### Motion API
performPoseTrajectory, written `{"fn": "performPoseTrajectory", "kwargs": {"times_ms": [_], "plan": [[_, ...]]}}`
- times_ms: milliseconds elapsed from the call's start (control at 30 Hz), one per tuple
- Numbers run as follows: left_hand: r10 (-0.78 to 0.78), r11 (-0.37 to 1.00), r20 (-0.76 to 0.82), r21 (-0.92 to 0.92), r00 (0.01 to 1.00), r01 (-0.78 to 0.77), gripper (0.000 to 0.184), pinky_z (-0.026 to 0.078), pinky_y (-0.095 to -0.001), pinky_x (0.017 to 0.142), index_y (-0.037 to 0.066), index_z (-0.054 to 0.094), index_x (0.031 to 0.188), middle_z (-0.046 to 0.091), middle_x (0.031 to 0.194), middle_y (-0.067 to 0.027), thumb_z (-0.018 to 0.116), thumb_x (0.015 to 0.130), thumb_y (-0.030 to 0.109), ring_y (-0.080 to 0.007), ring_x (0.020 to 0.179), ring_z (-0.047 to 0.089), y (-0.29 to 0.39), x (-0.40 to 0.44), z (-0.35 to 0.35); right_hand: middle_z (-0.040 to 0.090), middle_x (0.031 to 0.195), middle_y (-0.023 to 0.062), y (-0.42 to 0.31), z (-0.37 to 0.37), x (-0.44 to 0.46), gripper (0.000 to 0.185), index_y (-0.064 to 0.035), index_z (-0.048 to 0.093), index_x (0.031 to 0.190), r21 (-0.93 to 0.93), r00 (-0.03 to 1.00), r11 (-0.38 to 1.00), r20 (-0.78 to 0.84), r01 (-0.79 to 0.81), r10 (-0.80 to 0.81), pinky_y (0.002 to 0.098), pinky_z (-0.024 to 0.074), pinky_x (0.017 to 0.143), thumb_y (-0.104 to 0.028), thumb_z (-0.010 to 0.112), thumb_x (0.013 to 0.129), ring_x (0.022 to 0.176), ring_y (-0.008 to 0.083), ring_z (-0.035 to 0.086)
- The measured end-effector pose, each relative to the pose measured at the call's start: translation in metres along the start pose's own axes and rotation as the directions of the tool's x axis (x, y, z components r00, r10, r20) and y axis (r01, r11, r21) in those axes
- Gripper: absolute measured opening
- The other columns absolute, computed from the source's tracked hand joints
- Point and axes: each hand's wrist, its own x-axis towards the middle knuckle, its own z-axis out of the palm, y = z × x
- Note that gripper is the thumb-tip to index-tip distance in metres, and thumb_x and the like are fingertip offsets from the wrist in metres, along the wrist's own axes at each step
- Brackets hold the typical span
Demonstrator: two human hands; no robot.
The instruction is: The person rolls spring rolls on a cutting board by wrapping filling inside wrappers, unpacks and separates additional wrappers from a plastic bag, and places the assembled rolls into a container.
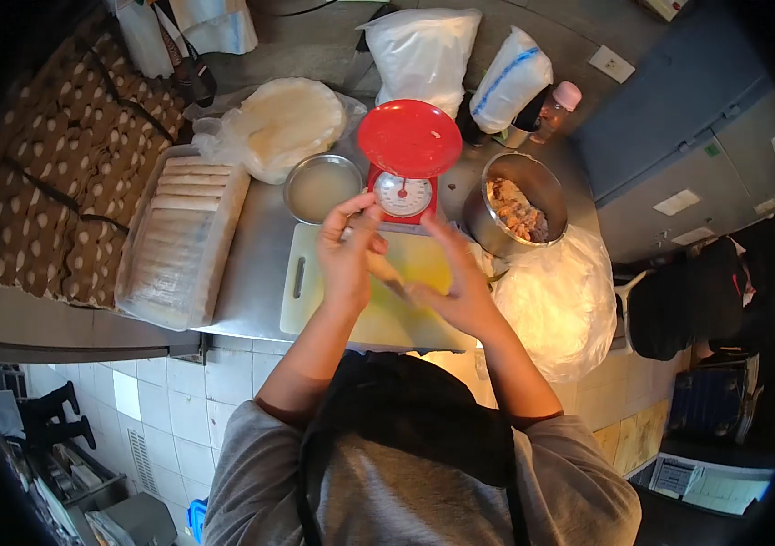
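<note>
Fingers of the left hand (347, 259) curl, what they grip unclear; those of the right hand (462, 296) spread wide, blurred. Between the hands, a slender pale-tan piece (384, 269) shows over the rectangular pale-yellow plastic cutting board (378, 320), before the round-panned red kitchen scale (408, 153).

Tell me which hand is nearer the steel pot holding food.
Right. The right hand is over the cutting board, below and left of the steel pot in view; the left hand is farther left.

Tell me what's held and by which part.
Apparently a slim tan object in the left hand; blur hides which part. The right hand appears empty.
</note>
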Motion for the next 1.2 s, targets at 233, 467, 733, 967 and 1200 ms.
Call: {"fn": "performPoseTrajectory", "kwargs": {"times_ms": [233, 467, 733, 967, 1200], "plan": [[0.047, 0.983, -0.203, 0.182, 0.978, -0.01, 0.026, 0.047, -0.024, 0.084, 0.003, 0.063, 0.113, 0.062, 0.107, -0.0052, 0.065, 0.088, 0.009, -0.0136, 0.096, 0.059, -0.108, -0.006, -0.128, 0.056, 0.122, 0.0109, 0.091, 0.013, -0.059, 0.068, -0.0085, 0.051, 0.126, -0.631, 0.916, 0.775, 0.285, -0.042, 0.282, 0.0421, 0.0397, 0.092, -0.015, 0.075, 0.063, 0.112, 0.0304, 0.052], [0.188, 0.682, -0.139, 0.731, 0.972, -0.027, 0.017, 0.051, -0.026, 0.067, -0.002, 0.07, 0.099, 0.071, 0.082, -0.0121, 0.069, 0.084, 0.006, -0.0137, 0.071, 0.066, -0.104, -0.035, -0.131, 0.061, 0.107, 0.0093, 0.106, 0.041, -0.064, 0.039, -0.0063, 0.063, 0.11, -0.478, 0.947, 0.841, 0.3, 0.254, -0.116, 0.0384, 0.0447, 0.083, -0.007, 0.068, 0.071, 0.099, 0.0278, 0.057], [0.219, 0.483, -0.07, 0.874, 0.973, -0.046, 0.02, 0.053, -0.0313, 0.065, 0.001, 0.072, 0.092, 0.069, 0.08, -0.0176, 0.073, 0.079, 0.017, -0.026, 0.069, 0.068, -0.092, -0.026, -0.107, 0.059, 0.092, 0.0119, 0.108, 0.048, -0.055, 0.026, -0.0017, 0.062, 0.101, -0.502, 0.914, 0.785, 0.354, 0.363, -0.196, 0.0381, 0.0487, 0.075, -0.006, 0.058, 0.075, 0.087, 0.0281, 0.06], [0.215, 0.247, 0.044, 0.964, 0.976, -0.098, 0.017, 0.05, -0.0412, 0.062, 0.001, 0.069, 0.077, 0.066, 0.076, -0.0165, 0.071, 0.076, 0.018, -0.0336, 0.066, 0.063, -0.095, -0.017, -0.119, 0.059, 0.092, 0.0122, 0.105, 0.057, -0.066, 0.025, -0.0016, 0.061, 0.101, -0.569, 0.909, 0.725, 0.366, 0.387, -0.198, 0.0395, 0.0483, 0.076, -0.006, 0.059, 0.077, 0.087, 0.0296, 0.059], [0.173, 0.247, 0.125, 0.955, 0.977, -0.166, 0.013, 0.049, -0.0449, 0.076, 0.003, 0.068, 0.078, 0.064, 0.078, -0.0175, 0.064, 0.081, 0.015, -0.0353, 0.082, 0.062, -0.096, -0.012, -0.126, 0.06, 0.091, 0.0138, 0.095, 0.066, -0.037, 0.035, -0.0015, 0.062, 0.105, -0.5, 0.901, 0.815, 0.429, 0.293, -0.061, 0.0418, 0.0498, 0.074, -0.009, 0.065, 0.071, 0.087, 0.0311, 0.061]]}}
